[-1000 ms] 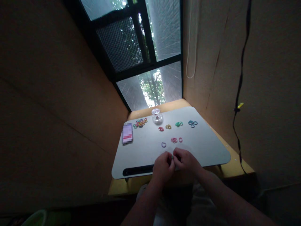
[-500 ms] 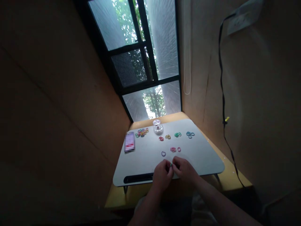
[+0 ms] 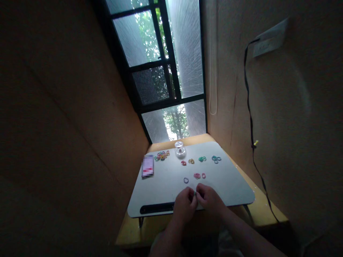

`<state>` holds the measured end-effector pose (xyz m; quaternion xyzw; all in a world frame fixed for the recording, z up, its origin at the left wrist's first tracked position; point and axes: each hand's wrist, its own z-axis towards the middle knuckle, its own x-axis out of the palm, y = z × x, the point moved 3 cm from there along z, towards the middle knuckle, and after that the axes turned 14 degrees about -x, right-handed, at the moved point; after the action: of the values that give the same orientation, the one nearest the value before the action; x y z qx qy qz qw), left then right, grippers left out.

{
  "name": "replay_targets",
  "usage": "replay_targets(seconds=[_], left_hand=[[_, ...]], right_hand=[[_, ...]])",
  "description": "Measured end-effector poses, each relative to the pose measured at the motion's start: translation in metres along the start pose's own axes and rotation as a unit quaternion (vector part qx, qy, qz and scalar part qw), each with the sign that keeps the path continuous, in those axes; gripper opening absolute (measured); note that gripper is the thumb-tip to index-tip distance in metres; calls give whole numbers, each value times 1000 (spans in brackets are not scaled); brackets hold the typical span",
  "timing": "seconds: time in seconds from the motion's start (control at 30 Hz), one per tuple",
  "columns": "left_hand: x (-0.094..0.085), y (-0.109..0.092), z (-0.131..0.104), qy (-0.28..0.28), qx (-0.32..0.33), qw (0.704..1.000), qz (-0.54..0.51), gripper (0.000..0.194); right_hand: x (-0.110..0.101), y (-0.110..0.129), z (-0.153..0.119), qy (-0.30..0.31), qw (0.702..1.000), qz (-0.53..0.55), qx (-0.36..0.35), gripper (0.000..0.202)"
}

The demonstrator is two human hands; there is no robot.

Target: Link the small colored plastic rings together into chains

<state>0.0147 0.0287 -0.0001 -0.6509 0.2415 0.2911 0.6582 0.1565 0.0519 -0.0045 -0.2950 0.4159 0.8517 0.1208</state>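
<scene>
left hand [image 3: 185, 203] + right hand [image 3: 210, 200]: grip pinched on one small greenish piece [image 3: 195, 193] over white bench [image 3: 160, 191]. looks done: red rings [image 3: 183, 163], yellow rings [image 3: 191, 161], green rings [image 3: 201, 159], blue rings [image 3: 214, 158], pink rings [image 3: 197, 176] grouped. remaining: mixed multicoloured ring pile [image 3: 162, 156].

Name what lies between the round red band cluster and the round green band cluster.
Round yellow bands lie between the red cluster and green cluster in the head view.
</scene>
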Motion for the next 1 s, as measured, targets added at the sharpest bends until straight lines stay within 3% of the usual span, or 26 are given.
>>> replay_targets(seconds=[1.0], left_hand=[[-2, 0, -4, -11, 9, 1000, 25, 12]], right_hand=[[1, 5, 1, 10, 1000, -16, -4, 10]])
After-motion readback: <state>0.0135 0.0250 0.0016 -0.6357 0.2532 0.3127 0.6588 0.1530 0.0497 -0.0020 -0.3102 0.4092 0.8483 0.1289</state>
